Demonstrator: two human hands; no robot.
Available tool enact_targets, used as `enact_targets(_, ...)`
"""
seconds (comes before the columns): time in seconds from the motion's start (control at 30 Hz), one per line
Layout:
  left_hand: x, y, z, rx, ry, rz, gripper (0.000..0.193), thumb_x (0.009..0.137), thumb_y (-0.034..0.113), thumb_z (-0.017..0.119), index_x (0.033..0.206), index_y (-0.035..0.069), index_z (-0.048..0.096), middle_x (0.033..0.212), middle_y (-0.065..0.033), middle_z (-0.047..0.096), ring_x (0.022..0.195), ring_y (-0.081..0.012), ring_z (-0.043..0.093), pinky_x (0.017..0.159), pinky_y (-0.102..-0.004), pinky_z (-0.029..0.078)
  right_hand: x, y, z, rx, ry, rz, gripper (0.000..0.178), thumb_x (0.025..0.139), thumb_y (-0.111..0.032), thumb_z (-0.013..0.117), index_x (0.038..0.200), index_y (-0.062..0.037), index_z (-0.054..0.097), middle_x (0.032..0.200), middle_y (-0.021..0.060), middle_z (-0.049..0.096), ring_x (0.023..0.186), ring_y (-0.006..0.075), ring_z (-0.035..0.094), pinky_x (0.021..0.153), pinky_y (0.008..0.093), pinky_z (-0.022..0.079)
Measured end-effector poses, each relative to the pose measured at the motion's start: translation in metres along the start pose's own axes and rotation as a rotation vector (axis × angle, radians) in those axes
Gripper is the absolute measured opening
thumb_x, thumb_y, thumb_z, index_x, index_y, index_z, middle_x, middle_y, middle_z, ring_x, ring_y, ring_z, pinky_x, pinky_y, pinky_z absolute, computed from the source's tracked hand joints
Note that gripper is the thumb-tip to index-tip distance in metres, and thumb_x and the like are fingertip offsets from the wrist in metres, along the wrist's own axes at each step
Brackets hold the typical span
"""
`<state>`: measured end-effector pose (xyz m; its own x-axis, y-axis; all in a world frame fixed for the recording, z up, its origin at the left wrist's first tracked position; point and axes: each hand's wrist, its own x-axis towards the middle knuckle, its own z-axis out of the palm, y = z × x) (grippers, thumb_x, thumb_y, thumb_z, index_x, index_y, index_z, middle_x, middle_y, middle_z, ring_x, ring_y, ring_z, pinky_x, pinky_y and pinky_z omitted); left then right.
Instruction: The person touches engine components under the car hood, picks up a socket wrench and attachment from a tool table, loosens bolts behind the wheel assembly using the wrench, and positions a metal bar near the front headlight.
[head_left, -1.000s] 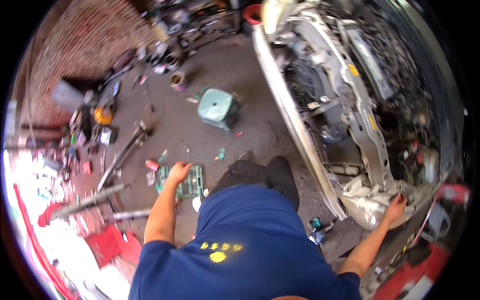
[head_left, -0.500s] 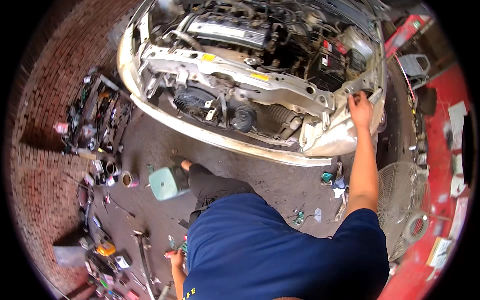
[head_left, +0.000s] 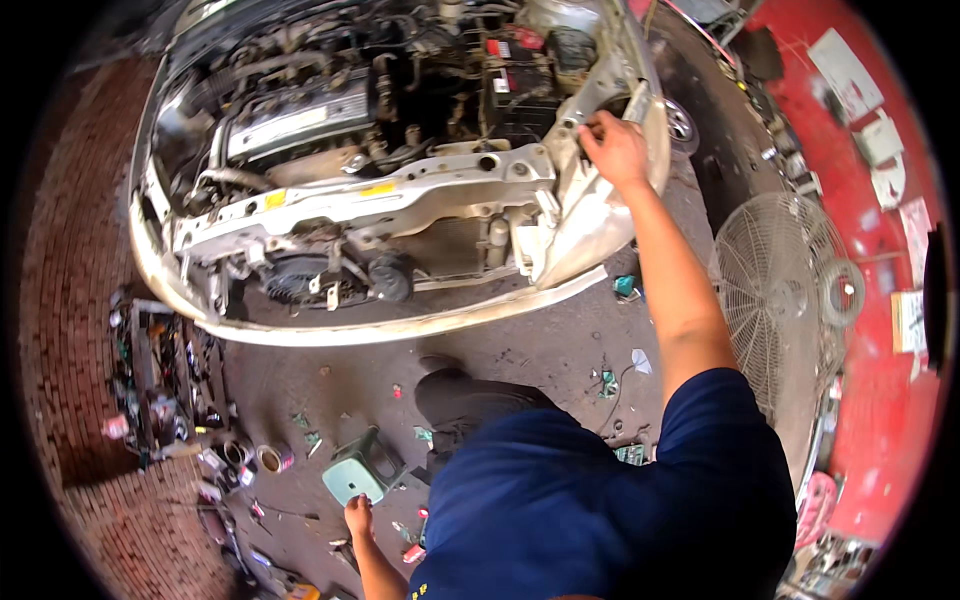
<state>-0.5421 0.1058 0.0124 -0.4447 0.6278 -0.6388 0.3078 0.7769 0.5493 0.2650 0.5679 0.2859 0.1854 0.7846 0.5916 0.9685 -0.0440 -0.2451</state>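
Observation:
In front of me is a car front with its bumper cover off and its engine bay exposed. My right hand [head_left: 615,148] reaches out to the top of the headlight [head_left: 580,235] at the car's right-hand corner. Its fingers are bent down and pinched together at the headlight's inner upper edge; whatever they grip is too small to make out. Low at my side, my left hand [head_left: 358,515] hangs with curled fingers near a pale green stool [head_left: 352,482], and any held thing is hidden. A black battery [head_left: 520,95] sits just beyond my right hand.
A pale bumper bar [head_left: 400,332] curves along the car's front. A large wire fan [head_left: 775,300] stands to my right by the red wall [head_left: 880,430]. Tools and parts fill a rack [head_left: 165,375] on the left, near open cans [head_left: 272,458]. Litter dots the floor.
My view has turned right, so the car now lies further left. My right hand stays at the headlight's top edge. My left hand now appears beside the stool.

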Motion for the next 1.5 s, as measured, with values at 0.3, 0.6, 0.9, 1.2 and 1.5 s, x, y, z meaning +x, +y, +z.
enact_targets(0.3,-0.018,0.233,0.125,0.231,-0.156,0.541,0.035,0.105,0.026,0.064,0.119,-0.006,0.07,0.1,-0.0149,0.077,0.097,-0.0217,0.075,0.089,-0.0339,0.056,-0.004,0.014,-0.004,0.077,0.109,0.088,0.024,0.089,-0.035,0.076,0.091,-0.0118,0.07,0.081,0.007,0.076,0.083,0.0324,0.072,0.09,0.0455,0.053)
enact_targets(0.6,-0.216,0.488,0.309,0.109,-0.338,1.215,0.026,0.102,0.011,0.063,0.123,-0.004,0.069,0.113,-0.0168,0.076,0.098,-0.0255,0.073,0.093,-0.037,0.055,-0.126,0.073,-0.081,0.553,0.143,-0.058,0.029,0.088,-0.015,0.075,0.116,-0.0094,0.068,0.121,0.0123,0.068,0.112,0.0337,0.066,0.098,0.0456,0.052)
enact_targets(0.9,-0.371,0.601,0.521,0.283,-0.569,1.497,0.031,0.096,0.012,0.065,0.121,-0.006,0.069,0.105,-0.0199,0.073,0.097,-0.032,0.072,0.091,-0.0398,0.054,-0.462,0.308,-0.16,0.626,-0.428,0.876,0.023,0.091,-0.022,0.079,0.109,-0.0094,0.071,0.092,0.0118,0.076,0.085,0.0293,0.077,0.073,0.0412,0.06)
enact_targets(1.2,-0.426,0.718,0.673,0.333,-0.876,1.665,0.035,0.089,0.004,0.068,0.123,-0.005,0.07,0.111,-0.0208,0.073,0.1,-0.0349,0.072,0.088,-0.0398,0.057,-0.425,0.423,-0.088,0.7,-0.471,1.027,0.022,0.092,-0.023,0.076,0.107,-0.0077,0.07,0.091,0.0119,0.076,0.083,0.029,0.076,0.074,0.0409,0.06)
enact_targets(1.5,-0.41,0.859,0.778,0.104,-0.877,1.62,0.033,0.089,0.004,0.07,0.121,-0.006,0.071,0.114,-0.0214,0.073,0.104,-0.0351,0.072,0.092,-0.0403,0.057,-0.216,0.567,-0.009,0.606,-0.645,0.734,0.03,0.096,-0.035,0.072,0.104,-0.0063,0.07,0.095,0.0159,0.076,0.092,0.0375,0.075,0.08,0.0478,0.058)
